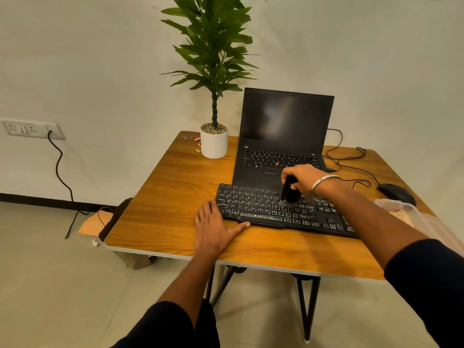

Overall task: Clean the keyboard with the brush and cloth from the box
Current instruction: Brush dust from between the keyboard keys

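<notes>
**Brush on the keys, other hand bracing the keyboard**

Fingers [291, 175] of the right hand [305, 180] are curled tight around the one black brush [290, 194], which stands nearly upright with its bristles touching the keys in the middle of the keyboard [253, 205]. Those of the left hand [213, 226] lie flat and slightly spread on the tabletop [170, 197], fingertips against the keyboard's left end and the thumb stretched along its near edge, holding nothing.

Counted from largest to smallest: one wooden tabletop; one potted plant [213, 71] in a white pot at the far edge; one open laptop [283, 131] with a dark screen, directly behind the keyboard; one black keyboard lying slightly askew near the front; one clear plastic box [401, 209] at the right edge, partly hidden by the right forearm, its contents too unclear to tell; one black mouse [395, 193] just beyond the box; one metal bangle [322, 184] on the right wrist.
</notes>
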